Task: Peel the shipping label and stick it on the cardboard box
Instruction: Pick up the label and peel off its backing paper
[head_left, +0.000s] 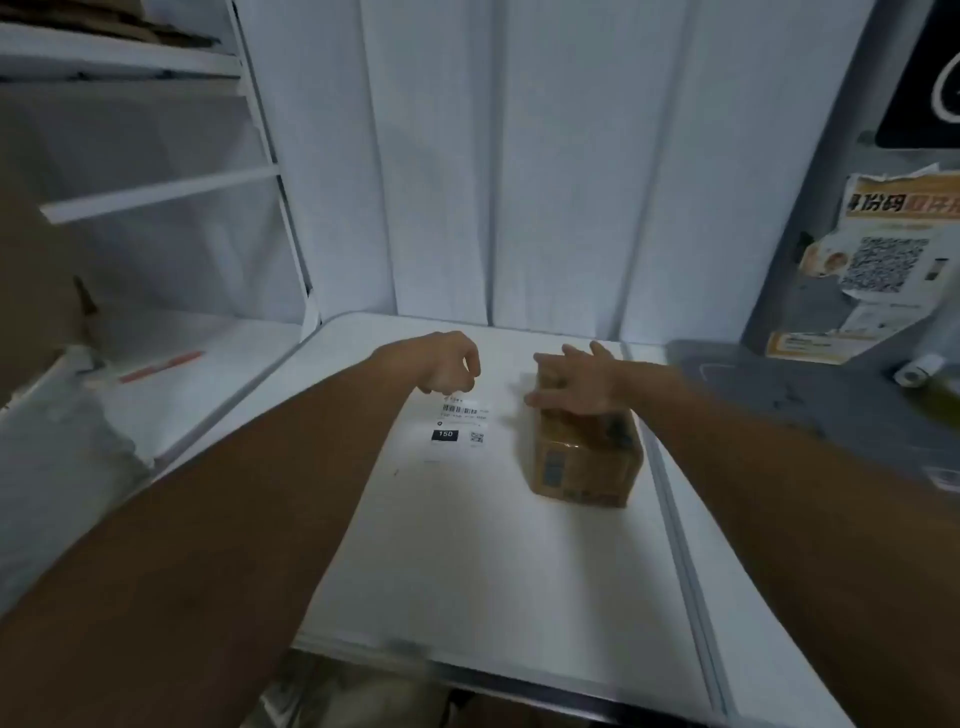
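Observation:
A white shipping label (460, 428) with a barcode, a black "150" block and a small QR code lies flat on the white table (467, 545). My left hand (451, 366) hovers over the label's far edge, fingers curled and pinched together; whether they touch the label is unclear. To the right stands a small brown cardboard box (584, 462) with printed sides. My right hand (574, 382) rests on the box's far top edge with fingers spread flat.
White panels form the wall behind the table. White shelves (156, 192) stand at the left, with cardboard (36, 260) beside them. A grey machine (810, 395) with a QR-code poster (883, 260) and a roll (917, 370) sits at the right. A metal rail (680, 545) borders the table.

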